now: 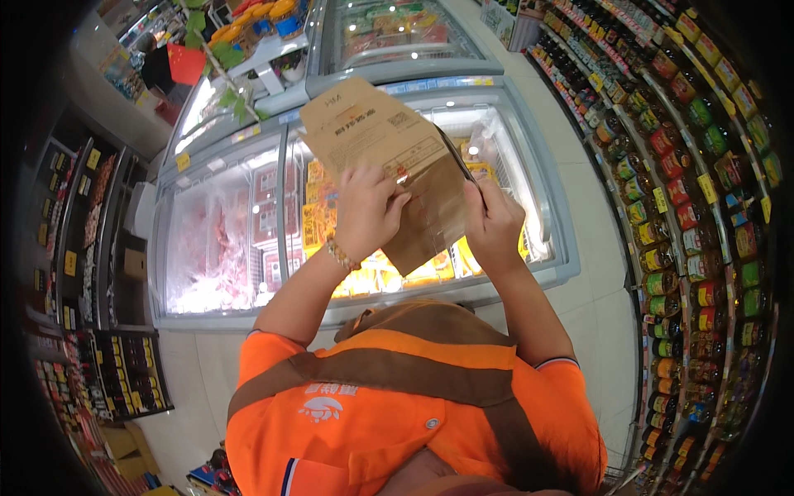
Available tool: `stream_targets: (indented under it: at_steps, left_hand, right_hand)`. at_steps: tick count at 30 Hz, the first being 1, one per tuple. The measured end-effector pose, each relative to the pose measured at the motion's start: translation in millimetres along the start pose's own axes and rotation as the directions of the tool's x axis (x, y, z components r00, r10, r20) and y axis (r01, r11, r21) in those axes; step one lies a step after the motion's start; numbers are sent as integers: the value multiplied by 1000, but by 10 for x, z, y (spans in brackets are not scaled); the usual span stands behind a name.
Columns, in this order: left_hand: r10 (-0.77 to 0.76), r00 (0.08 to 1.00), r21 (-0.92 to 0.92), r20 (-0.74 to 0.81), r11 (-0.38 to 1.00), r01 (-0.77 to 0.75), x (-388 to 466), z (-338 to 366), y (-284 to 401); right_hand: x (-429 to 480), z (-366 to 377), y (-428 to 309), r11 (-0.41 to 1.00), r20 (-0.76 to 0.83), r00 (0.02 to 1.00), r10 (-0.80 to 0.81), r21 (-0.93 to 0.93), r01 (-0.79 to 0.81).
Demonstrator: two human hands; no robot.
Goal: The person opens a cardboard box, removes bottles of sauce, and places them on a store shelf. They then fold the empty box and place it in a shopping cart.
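A brown kraft cardboard carton [428, 204], with printed writing and a square code, is held tilted in front of my chest, above the freezer. My right hand [495, 220] pinches its right edge between thumb and fingers. A thin dark line runs along that edge; whether it is a gap or a separate thin thing, I cannot tell. My left hand [370, 211] lies against the carton's left part, fingers curled and thumb toward its middle. Whether those fingers grip anything is unclear. A beaded bracelet [342, 255] circles my left wrist.
Below the carton, a chest freezer [555, 248] holds yellow packages [319, 214] and bagged frozen food [211, 254]. Another freezer [406, 37] adjoins it at the far side. Shelves of jars and bottles [673, 235] line the right. A person [158, 65] is at the far left.
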State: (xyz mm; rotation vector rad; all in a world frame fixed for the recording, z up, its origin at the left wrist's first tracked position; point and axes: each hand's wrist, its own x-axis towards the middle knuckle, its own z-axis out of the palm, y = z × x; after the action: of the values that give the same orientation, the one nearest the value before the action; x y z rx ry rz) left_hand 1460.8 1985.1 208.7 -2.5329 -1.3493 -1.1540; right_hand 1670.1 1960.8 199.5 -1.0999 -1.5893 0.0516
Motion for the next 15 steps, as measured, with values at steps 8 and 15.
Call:
stream_targets:
  at_steps: [8, 15]
  left_hand:
    - [376, 925, -117, -58, 917, -380, -104, 12, 195]
    - [174, 972, -80, 156, 983, -163, -280, 313, -90]
  right_hand:
    - [482, 938, 448, 988, 43, 988, -150, -37, 152]
    - [76, 1231, 806, 988, 79, 997, 11, 152, -23]
